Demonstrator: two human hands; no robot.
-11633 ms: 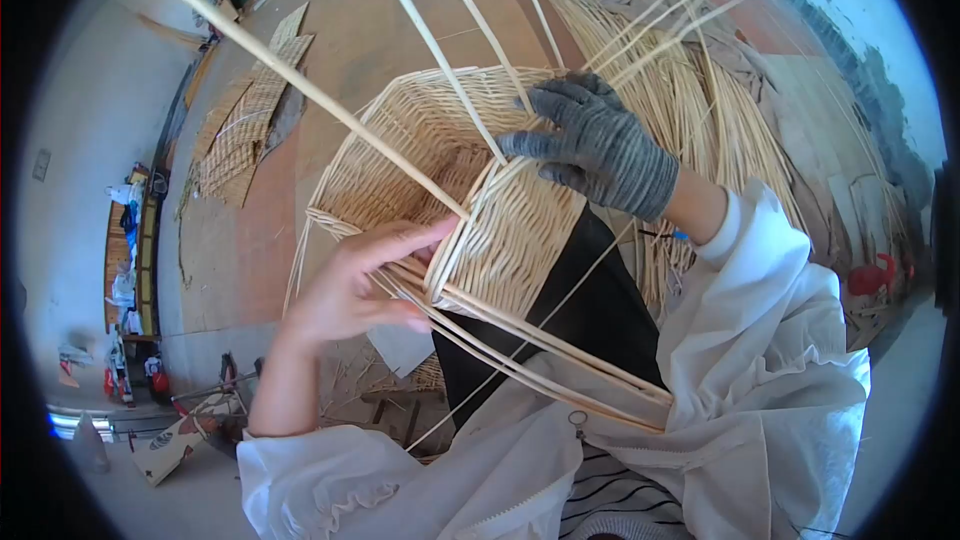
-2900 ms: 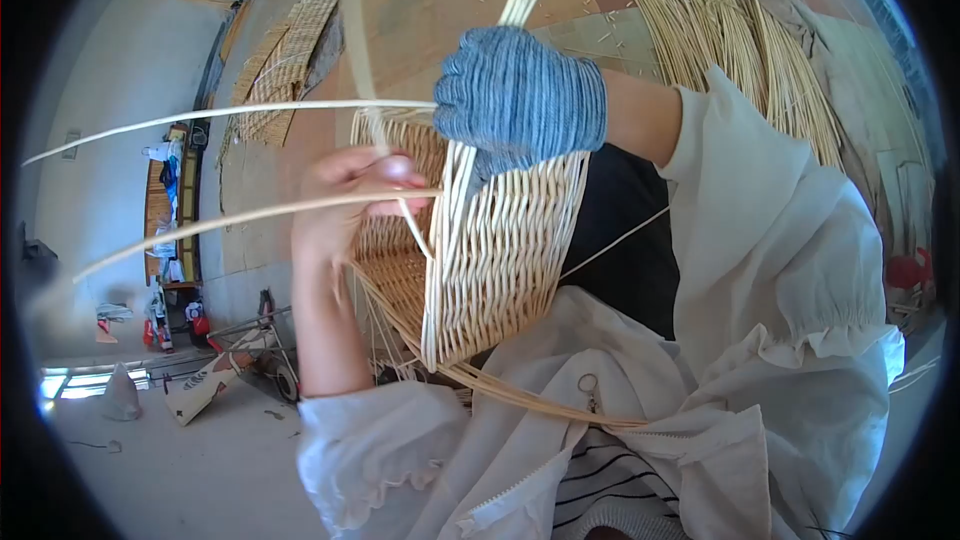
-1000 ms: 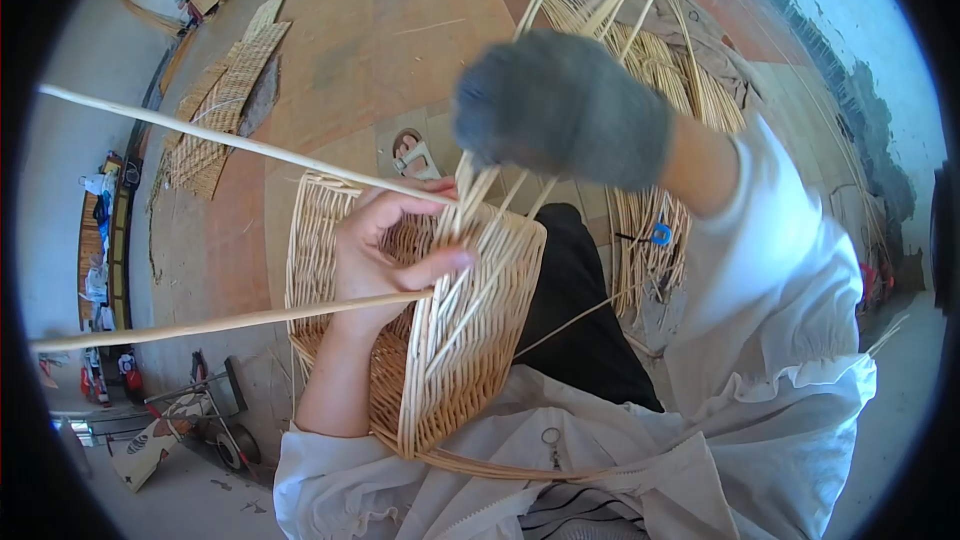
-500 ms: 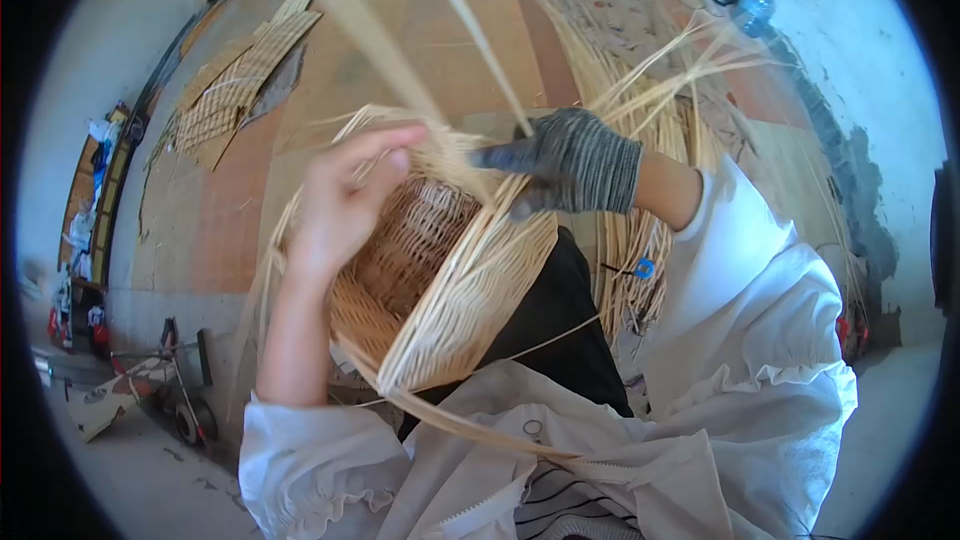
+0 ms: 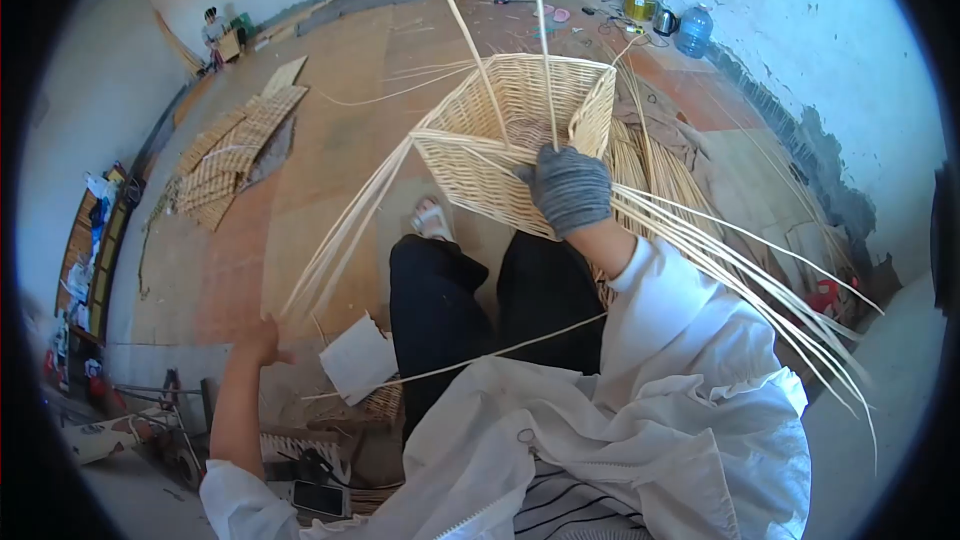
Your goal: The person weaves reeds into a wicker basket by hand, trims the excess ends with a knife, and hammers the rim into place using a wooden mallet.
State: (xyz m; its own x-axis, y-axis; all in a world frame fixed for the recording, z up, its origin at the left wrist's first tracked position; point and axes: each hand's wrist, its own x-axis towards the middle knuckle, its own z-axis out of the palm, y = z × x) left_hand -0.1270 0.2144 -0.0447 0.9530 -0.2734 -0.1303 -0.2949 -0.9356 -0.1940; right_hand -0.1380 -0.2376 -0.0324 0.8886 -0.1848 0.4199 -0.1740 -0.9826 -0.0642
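Observation:
A pale wicker basket (image 5: 470, 178) with angled sides is tipped above my knees, its opening facing up and away. My right hand (image 5: 570, 188), in a grey knitted glove, grips its near rim. Two long upright wicker rods (image 5: 466, 35) rise from the rim beside that glove. Loose wicker ends (image 5: 350, 220) fan out from the left corner, and more wicker strands (image 5: 740, 250) spread to the right. My bare left hand (image 5: 258, 342) is lower left, apart from the basket and close to the loose tips. Its thumb stands away from the other fingers, which are partly hidden.
Wicker bundles (image 5: 655, 165) lie on the floor right of the basket. Woven panels (image 5: 235, 150) lie at the left. A white sheet (image 5: 358, 360) and a phone (image 5: 318, 497) are near my legs. A water bottle (image 5: 694, 32) and kettle (image 5: 665, 22) stand far right; a person (image 5: 213, 32) is far left.
My left hand has left the basket and dropped to the lower left. My gloved right hand still holds the basket, which has moved up, right and turned. Wicker strands now spread sideways.

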